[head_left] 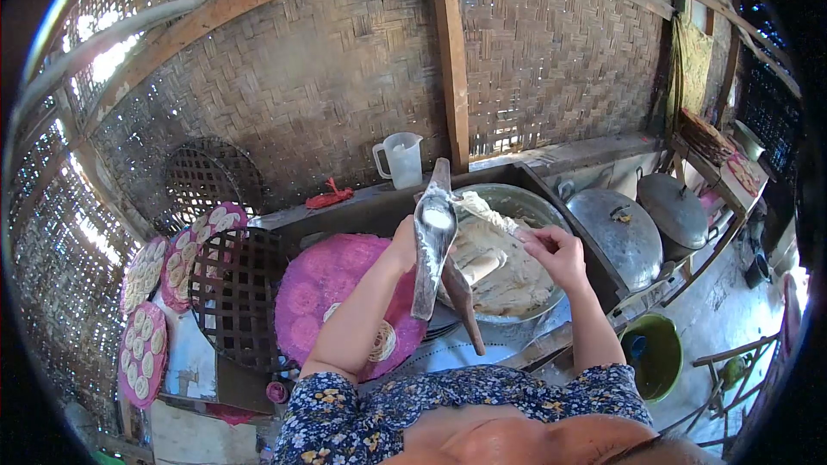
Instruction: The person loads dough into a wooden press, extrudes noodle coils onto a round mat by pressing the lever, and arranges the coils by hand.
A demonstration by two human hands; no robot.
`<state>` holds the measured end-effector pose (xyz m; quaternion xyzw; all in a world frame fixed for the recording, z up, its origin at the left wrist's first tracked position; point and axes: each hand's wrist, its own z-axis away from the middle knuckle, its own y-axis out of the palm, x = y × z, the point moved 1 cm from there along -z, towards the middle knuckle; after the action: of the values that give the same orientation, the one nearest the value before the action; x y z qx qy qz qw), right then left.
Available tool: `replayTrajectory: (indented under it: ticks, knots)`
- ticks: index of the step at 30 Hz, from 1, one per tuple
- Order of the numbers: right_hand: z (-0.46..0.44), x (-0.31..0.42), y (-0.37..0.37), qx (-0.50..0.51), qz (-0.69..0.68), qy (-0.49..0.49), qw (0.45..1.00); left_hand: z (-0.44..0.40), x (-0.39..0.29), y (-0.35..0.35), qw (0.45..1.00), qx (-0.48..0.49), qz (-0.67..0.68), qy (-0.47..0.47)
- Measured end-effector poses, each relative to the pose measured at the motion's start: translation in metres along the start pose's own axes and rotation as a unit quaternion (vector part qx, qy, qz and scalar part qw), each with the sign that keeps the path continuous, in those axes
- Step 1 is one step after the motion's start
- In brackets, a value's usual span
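My left hand (403,245) is closed on a worn two-handled hand press (433,245), partly hidden behind it. White dough shows in the round hollow of the press. A second wooden handle (463,301) slants below it. My right hand (556,254) pinches a pale, lumpy length of dough (489,213), whose far end reaches the press. Whether a utensil lies inside that dough I cannot tell. Under both hands stands a large metal basin (556,222) holding a mass of pale dough (508,280).
A pink round mat (323,271) with coiled strands lies left, beside a dark woven tray (237,293). Pink mats (142,353) hold pale rounds. A plastic jug (402,159) stands behind. Lidded pots (616,237) and a green bucket (652,357) are right.
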<state>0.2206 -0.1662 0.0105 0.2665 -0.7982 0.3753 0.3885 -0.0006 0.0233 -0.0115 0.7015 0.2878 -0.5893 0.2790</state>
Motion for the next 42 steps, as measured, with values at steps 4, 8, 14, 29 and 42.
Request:
replayTrajectory:
  ticks: [4, 8, 14, 29, 42]
  knots:
    - [-0.004, -0.014, -0.007, 0.056, -0.158, -0.007, 0.986, -0.002, -0.003, -0.006, 0.996, 0.018, -0.051, 0.07]
    - [-0.003, 0.012, -0.046, 0.127, -0.019, -0.008, 0.992, 0.006, -0.03, -0.006, 0.994, -0.004, 0.106, 0.008]
    - [-0.005, -0.011, -0.052, 0.031, -0.042, -0.013, 0.999, 0.032, -0.058, -0.021, 0.935, 0.097, 0.217, 0.261]
    - [0.014, -0.019, 0.036, 0.178, -0.074, -0.068, 0.979, 0.034, -0.031, -0.054, 0.853, 0.157, 0.417, 0.272]
    - [0.06, 0.054, 0.094, 0.389, -0.601, 0.157, 0.68, 0.021, -0.052, -0.013, 0.814, 0.242, 0.45, 0.276]
